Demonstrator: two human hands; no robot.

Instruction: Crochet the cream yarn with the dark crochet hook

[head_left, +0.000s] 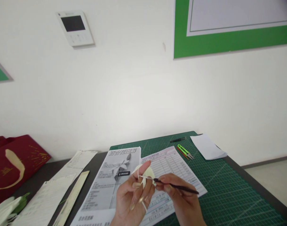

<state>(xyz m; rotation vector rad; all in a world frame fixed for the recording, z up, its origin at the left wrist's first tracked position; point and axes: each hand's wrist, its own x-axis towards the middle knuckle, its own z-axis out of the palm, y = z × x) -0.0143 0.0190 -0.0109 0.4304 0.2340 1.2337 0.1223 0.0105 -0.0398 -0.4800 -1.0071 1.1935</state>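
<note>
Watching through the head cam, I've got the left hand (pixel 134 197) near the middle of the table, fingers curled in around some white yarn (pixel 144 206), one loop up over the raised index finger. Right hand (pixel 183 201) is just to its right, closed on the dark handle of a slim hook (pixel 189 189), with the thin shaft pointing left to the yarn at that index finger. Can't make out the very tip, too small. Behind the left fingers there's a pale round thing (pixel 150 171), mostly hidden, so no clue if it's a yarn ball or not.

Handling-wise, I'd guess the hook is light and stiff, with a smooth shaft that could turn in a loose grip. Best spot to hold is the dark handle, close to where the shaft starts, pen-style. The yarn looks soft and nearly weightless: no stiffness, snags easily, probably splits if you poke it. I'd let it run over the index finger under light tension and pinch close to the hook, not yank it.

All this is above a printed chart (pixel 170 160) on a green mat (pixel 230 185).
</note>
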